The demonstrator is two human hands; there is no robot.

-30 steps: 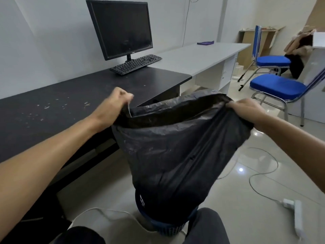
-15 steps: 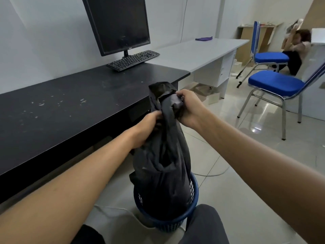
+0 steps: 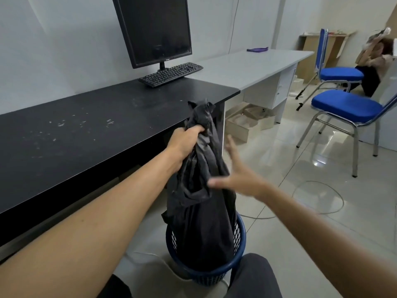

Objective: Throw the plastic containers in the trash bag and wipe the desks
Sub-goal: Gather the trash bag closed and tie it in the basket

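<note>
A black trash bag stands in a blue mesh basket on the floor, its top gathered into a twisted neck. My left hand grips that neck just below the loose tip. My right hand is blurred, fingers spread, right beside the bag and holding nothing. The black desk on the left carries pale crumbs and smears. Beyond it stands a grey desk with a purple cloth on it. No plastic containers are in sight.
A monitor and keyboard sit at the black desk's far end. Two blue chairs stand to the right, and a person sits behind them. A white cable loops over the tiled floor. Cardboard boxes lie under the grey desk.
The open bag mouth was gathered shut and twisted with both hands. My right hand has now let go and swung out to the right, while my left keeps the neck.
</note>
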